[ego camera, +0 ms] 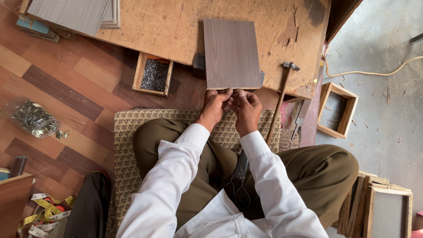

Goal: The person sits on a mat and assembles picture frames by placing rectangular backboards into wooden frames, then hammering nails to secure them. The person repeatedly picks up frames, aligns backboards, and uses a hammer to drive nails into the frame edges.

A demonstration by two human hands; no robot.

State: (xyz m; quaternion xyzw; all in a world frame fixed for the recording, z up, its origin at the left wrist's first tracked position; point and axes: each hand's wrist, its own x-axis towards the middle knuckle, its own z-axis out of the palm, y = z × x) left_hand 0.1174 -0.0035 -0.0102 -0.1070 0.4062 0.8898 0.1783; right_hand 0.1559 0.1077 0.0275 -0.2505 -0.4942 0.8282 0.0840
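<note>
Grey board on bench, near edge pinched btw left hand & right hand.

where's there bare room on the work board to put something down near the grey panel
Bare board lies left of the grey panel, between it and the stacked panels at the far left corner. Another free patch sits right of the panel, above the hammer. It is crowded at the near edge, where the left hand and right hand pinch the panel.
</note>
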